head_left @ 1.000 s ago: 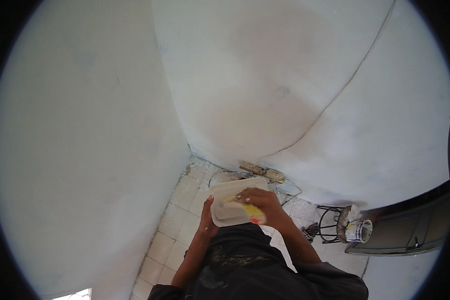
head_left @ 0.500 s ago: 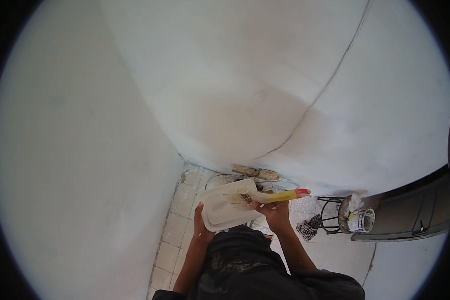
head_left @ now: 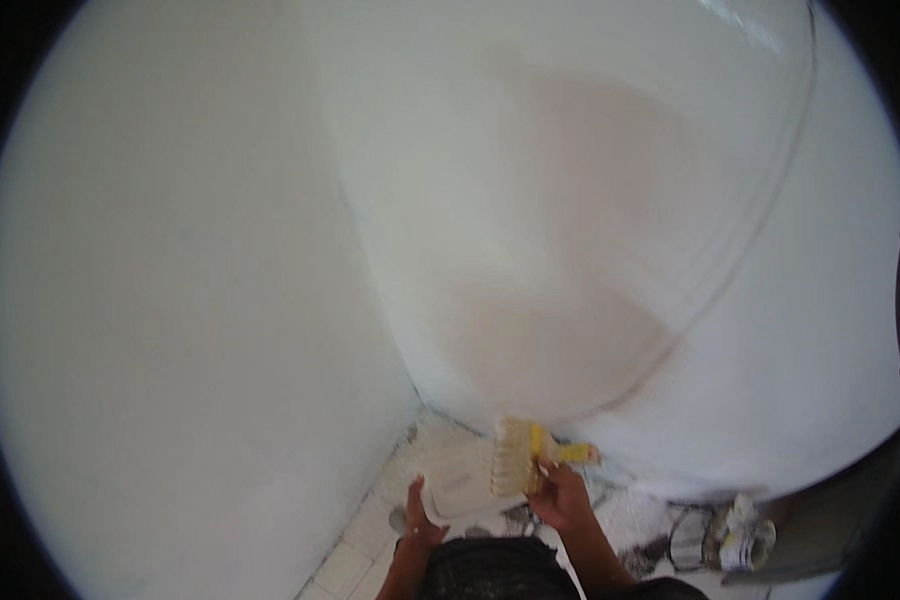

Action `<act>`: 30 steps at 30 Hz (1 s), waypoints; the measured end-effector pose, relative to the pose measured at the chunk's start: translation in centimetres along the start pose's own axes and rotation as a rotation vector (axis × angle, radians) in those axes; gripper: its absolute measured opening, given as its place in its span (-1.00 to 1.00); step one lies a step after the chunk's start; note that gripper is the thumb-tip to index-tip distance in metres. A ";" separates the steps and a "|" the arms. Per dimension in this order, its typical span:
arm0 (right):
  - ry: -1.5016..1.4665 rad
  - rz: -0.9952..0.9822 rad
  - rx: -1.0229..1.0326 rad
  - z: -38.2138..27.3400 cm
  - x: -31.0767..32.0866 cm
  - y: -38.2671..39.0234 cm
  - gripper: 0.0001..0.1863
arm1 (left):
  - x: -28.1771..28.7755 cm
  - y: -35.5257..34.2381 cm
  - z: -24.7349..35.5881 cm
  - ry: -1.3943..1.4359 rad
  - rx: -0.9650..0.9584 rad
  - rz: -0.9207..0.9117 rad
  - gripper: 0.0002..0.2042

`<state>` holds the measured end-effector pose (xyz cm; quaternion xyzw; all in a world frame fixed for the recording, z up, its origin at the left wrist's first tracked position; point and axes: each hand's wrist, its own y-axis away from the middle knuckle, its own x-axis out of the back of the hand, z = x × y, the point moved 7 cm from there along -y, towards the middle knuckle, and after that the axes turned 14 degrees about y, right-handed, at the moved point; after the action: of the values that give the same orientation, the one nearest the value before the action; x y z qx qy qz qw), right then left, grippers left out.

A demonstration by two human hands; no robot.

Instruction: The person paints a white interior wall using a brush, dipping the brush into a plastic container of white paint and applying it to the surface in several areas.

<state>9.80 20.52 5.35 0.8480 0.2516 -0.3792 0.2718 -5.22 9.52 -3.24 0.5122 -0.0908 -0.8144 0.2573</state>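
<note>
My left hand (head_left: 423, 518) grips the left edge of a shallow white plastic tray (head_left: 456, 484), thumb along its rim. A wide paintbrush (head_left: 515, 455) with thick pale bristles and a yellow handle is in my right hand (head_left: 563, 499), the fingers closed round it near its base. The bristles stand over the tray's right side and hide part of it; whether they touch it I cannot tell. In front of me rises a whitish wall (head_left: 590, 220) with darker, damp-looking patches.
A wall (head_left: 170, 300) on the left meets the front one in a corner. To the lower right, a stool (head_left: 687, 535) bears a small paint-smeared bucket (head_left: 749, 547), beside a dark panel (head_left: 830, 540). A dark line (head_left: 770, 215) runs down the front wall. Pale floor tiles (head_left: 342, 568) lie below.
My right hand has turned and lifted the brush so that its broad bristles show above the tray. The view has tilted up, so hands and tray sit lower in the picture.
</note>
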 end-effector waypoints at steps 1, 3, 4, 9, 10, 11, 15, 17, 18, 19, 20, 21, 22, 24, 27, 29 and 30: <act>-0.025 -0.022 -0.032 1.0 0.4 -1.0 -0.60 | 0.7 -0.3 -0.3 0.230 0.082 0.074 -0.40; -0.026 -0.025 -0.076 2.6 0.3 -2.8 -0.59 | 3.5 -1.7 -0.2 0.304 0.126 0.065 -0.42; -0.020 -0.016 -0.076 2.9 -0.4 -3.4 -0.59 | 3.9 -1.9 0.4 0.313 0.105 0.048 -0.42; -0.007 -0.106 -0.006 2.8 -6.2 -9.1 -0.60 | 6.2 -2.5 5.1 0.366 0.035 0.107 -0.37; 0.014 -0.099 0.059 2.7 -7.6 -9.3 -0.59 | 6.3 -1.7 6.5 0.363 0.017 0.098 -0.40; 0.054 -0.083 0.123 1.3 -9.5 -10.5 -0.58 | 5.8 -1.7 7.7 0.380 0.008 0.088 -0.42; 0.526 -0.078 0.445 -5.7 -18.4 -14.2 -0.74 | 5.9 -2.1 12.8 0.117 -0.171 -0.249 -0.49; 0.873 -0.007 0.773 -9.2 -24.7 -14.3 -0.78 | 6.7 -2.2 14.3 0.268 -0.101 -0.224 -0.52; 1.024 0.081 0.945 -11.1 -27.7 -13.9 -0.79 | 6.4 -2.2 15.2 0.395 -0.037 -0.215 -0.53; 1.102 0.134 1.088 -12.8 -29.9 -13.8 -0.67 | 6.0 -2.2 15.8 0.519 0.047 -0.214 -0.55; 1.123 0.129 1.236 -14.1 -32.3 -13.6 -0.71 | 6.0 -2.1 16.6 0.383 -0.018 -0.205 -0.55; 1.342 0.133 1.354 -14.4 -35.9 -12.5 -0.72 | 6.5 -1.4 17.6 0.262 -0.115 -0.208 -0.56; 1.437 0.198 1.448 -15.9 -37.5 -12.5 -0.72 | 6.6 -1.1 18.4 0.125 -0.185 -0.197 -0.56; 1.465 0.171 1.771 -19.1 -41.8 -11.9 -0.73 | 7.3 -1.3 19.2 0.056 -0.204 -0.183 -0.55; 1.661 0.285 2.506 -22.0 -48.4 -9.1 -0.60 | 7.9 -1.8 19.1 -0.014 -0.233 -0.260 -0.56; 1.793 0.523 2.591 -23.2 -50.4 -10.5 -0.64 | 8.8 -2.0 18.8 0.166 -0.157 -0.305 -0.55; 1.873 0.596 2.556 -24.1 -49.9 -12.6 -0.69 | 9.5 -2.3 18.2 0.268 -0.084 -0.243 -0.54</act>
<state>-15.23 34.36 54.42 -0.4469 0.3095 -0.3587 0.7588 -25.28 4.45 -3.31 0.6119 0.0410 -0.7671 0.1882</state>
